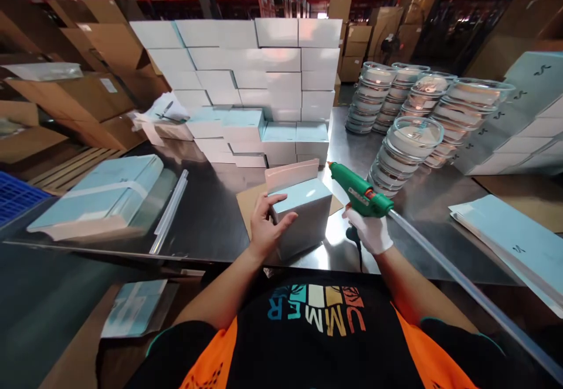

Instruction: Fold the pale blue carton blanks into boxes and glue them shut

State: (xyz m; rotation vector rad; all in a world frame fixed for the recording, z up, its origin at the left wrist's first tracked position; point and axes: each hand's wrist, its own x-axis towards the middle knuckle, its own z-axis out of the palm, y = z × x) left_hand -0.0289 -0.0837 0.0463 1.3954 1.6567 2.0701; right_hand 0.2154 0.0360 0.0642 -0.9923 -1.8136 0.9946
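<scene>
A white box (305, 225) stands upright at the table's front edge, with one flap raised at its far side. My bare left hand (267, 222) grips the box's left side, thumb on the near face and fingers over the top edge. In my gloved right hand (368, 229) is a green hot glue gun (363, 189), its orange nozzle pointing left, just right of the raised flap and apart from it. A long clear glue stick (466, 286) runs from the gun's back toward the lower right. Under the box lies a piece of cardboard (247, 204).
A wall of white boxes (281, 60) rises at the back. Stacked clear glass containers (407, 142) stand to the right, near more boxes (528, 119). Left are strapped flat cartons (101, 195) and loose glue sticks (169, 213). Flat box blanks (512, 230) lie at right.
</scene>
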